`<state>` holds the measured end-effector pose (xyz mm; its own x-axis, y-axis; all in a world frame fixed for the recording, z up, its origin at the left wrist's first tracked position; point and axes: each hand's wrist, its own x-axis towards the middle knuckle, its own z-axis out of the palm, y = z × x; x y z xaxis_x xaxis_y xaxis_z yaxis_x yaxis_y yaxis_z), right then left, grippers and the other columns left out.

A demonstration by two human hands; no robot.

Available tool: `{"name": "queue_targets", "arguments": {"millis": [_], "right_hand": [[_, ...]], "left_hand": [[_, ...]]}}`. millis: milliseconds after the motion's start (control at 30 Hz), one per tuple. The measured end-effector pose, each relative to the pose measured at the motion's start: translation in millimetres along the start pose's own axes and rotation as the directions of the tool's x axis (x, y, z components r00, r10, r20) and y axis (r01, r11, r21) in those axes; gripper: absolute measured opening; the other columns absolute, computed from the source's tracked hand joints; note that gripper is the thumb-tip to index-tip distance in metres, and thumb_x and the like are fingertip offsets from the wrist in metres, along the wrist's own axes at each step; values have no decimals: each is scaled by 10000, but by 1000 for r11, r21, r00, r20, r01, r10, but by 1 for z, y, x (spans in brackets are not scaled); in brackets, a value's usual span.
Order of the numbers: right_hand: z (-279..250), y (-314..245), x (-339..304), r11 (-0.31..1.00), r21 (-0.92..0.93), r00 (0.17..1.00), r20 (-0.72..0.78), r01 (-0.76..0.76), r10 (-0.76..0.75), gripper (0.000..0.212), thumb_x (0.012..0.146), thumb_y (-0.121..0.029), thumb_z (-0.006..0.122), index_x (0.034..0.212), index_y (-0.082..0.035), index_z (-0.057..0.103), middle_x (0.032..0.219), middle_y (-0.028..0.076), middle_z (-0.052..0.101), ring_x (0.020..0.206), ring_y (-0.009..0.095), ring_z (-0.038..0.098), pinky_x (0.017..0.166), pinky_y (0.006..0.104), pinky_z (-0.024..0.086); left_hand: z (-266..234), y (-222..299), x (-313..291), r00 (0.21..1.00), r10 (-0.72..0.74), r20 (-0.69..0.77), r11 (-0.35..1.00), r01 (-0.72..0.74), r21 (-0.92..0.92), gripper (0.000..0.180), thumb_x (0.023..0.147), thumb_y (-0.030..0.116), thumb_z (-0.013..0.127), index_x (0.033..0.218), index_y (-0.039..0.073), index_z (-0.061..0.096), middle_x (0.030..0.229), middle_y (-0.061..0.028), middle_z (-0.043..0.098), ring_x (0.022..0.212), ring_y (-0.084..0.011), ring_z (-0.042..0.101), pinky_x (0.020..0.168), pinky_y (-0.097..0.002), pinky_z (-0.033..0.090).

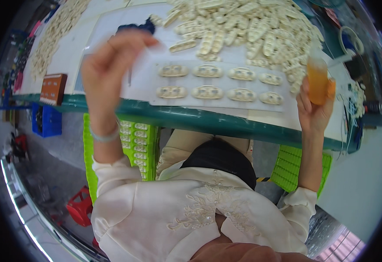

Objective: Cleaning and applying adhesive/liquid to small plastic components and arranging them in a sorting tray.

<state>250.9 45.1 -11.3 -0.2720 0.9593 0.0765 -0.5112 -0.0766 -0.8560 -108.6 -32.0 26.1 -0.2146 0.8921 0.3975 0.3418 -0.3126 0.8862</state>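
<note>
"Where are the hands?"

"Apart. The right hand (314, 111) wraps the lower part of a bottle (317, 78) of amber liquid, raised at the right end of the counter (191, 118). The left hand (106, 65) hovers near a dark blue bundle (139, 27), too blurred to tell whether it pinches anything."

"How might the bottle handle?"

"Probably light, with squeezable walls, slippery if wet. I'd take it round the body."

"And the pale pieces (206, 92)?"

"Eight, in two rows on a white tray (208, 104); likely stiff, best held by their edges."
</note>
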Motion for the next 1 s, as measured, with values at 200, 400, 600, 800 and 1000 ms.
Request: {"name": "queue_targets", "arguments": {"millis": [200,400,600,800,1000], "right_hand": [[24,25,13,912,408,998,51,-43,24,371,887,-295,587,1099,-6,493,840,73,487,554,96,319,456,195,275],[71,44,29,875,485,995,-89,15,33,425,846,-232,654,1138,3,453,864,59,425,650,116,338,431,176,273],[90,83,12,987,-154,942,-324,35,-84,586,876,-429,583,1215,26,440,1090,134,509,602,123,443,360,161,321],[125,93,17,574,-756,945,193,315,-264,594,806,-408,664,1156,32,473,1014,185,528,737,209,574,513,222,498],[137,104,30,302,-765,822,537,568,-189,390,795,-235,705,1036,-2,506,939,152,553,854,209,546,720,285,484]], "left_hand": [[-60,-86,104,878,166,-450,979,-203,-35,131,835,73,645,933,-13,629,817,-50,637,766,-95,612,682,-223,500],[-48,-135,111,883,235,-406,970,-184,162,192,868,108,624,1011,-20,621,762,-50,660,732,-109,630,682,-225,479],[-41,-123,95,924,348,-160,878,-260,403,171,832,102,651,960,-11,640,701,-100,666,649,-140,653,585,-237,484],[-41,-135,96,920,392,5,848,-364,385,122,806,110,662,873,7,662,688,-121,654,586,-201,638,533,-259,475],[-38,-132,94,931,357,73,838,-354,414,130,806,137,641,845,15,662,703,-132,655,606,-258,629,560,-314,485]]}}
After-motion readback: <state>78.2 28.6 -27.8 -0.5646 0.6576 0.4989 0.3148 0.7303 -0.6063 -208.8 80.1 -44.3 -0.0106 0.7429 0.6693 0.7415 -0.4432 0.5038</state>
